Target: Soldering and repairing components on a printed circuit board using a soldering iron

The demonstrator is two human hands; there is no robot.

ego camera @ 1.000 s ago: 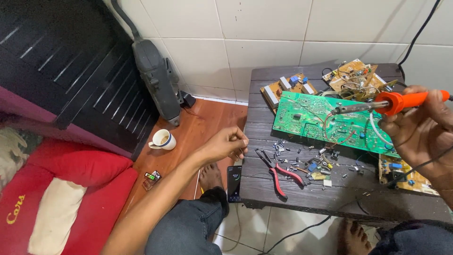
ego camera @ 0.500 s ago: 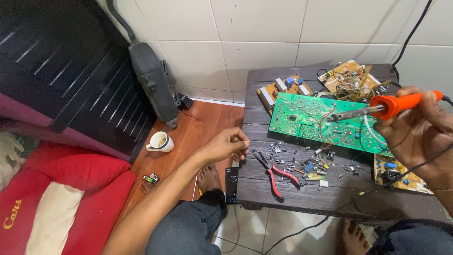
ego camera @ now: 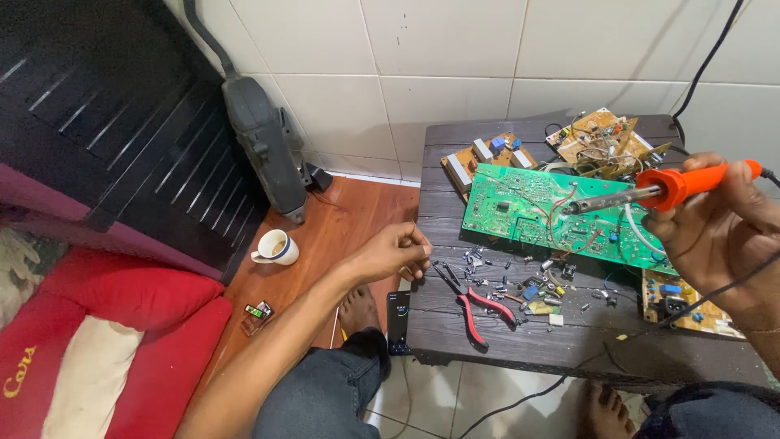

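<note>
Head view: soldering iron [ego camera: 674,184] is being gripped by right hand [ego camera: 719,232] over green circuit board [ego camera: 561,215]; left hand [ego camera: 396,252], loosely curled and empty, is being rested at worktop [ego camera: 520,345] edge, pliers [ego camera: 475,301] just beside.

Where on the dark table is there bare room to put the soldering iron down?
Bare wood runs along the dark wooden table's front edge, below the red-handled pliers; a smaller patch lies left of the green circuit board. Loose small components crowd the middle.

Your left hand [ego camera: 398,250] and right hand [ego camera: 719,236] are bare, forearms unsleeved; you wear dark grey-blue trousers [ego camera: 325,394] and no shoes
</note>
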